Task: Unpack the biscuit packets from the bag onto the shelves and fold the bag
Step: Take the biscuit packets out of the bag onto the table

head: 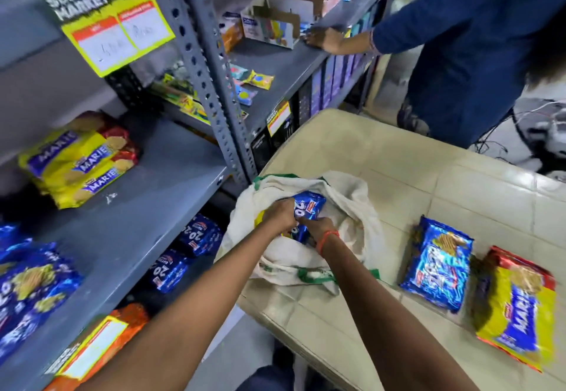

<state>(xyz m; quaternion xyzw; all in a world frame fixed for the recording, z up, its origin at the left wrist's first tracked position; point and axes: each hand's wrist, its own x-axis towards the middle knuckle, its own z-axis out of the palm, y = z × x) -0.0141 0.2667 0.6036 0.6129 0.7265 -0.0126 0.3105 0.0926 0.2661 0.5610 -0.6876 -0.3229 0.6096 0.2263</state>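
Observation:
A cream cloth bag [346, 206] with green trim lies open on a beige padded surface [428, 176]. Both hands reach into its mouth. My left hand [278, 214] and my right hand [318, 228] both grip a blue biscuit packet [307, 206] that pokes up out of the bag. Something yellow shows inside the bag beside my left hand. To the right of the bag lie a blue packet [438, 263] and a yellow and red Marie packet [517, 308]. Yellow Marie packets [76, 161] sit on the grey shelf [147, 206] at left, and blue packets [27, 286] lie nearer on it.
More blue packets [183, 252] sit on the shelf below. A perforated grey upright [214, 99] stands between shelf and padded surface. A person in blue [459, 38] works at the far shelf with a cardboard box [275, 23]. A yellow price sign [110, 23] hangs above.

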